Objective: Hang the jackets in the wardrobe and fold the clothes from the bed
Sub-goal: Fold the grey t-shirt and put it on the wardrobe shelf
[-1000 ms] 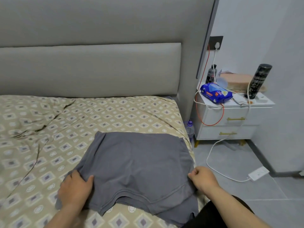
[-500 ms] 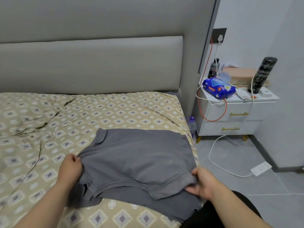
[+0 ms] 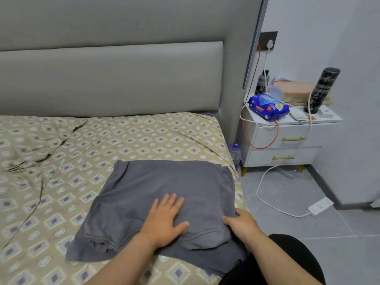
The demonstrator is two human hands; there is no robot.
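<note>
Grey garment [image 3: 164, 194] lay part-folded at near right edge of bed [image 3: 144, 140]. Left hand [image 3: 164, 221] flat, fingers spread, pressing it; right hand [image 3: 240, 225] pinched near-right edge. Risk: layers shift or slide off bed edge if pulled unevenly

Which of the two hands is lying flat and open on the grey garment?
The left hand, palm down with fingers spread on the grey garment. The right hand instead curls at its right edge, gripping the fabric.
</note>
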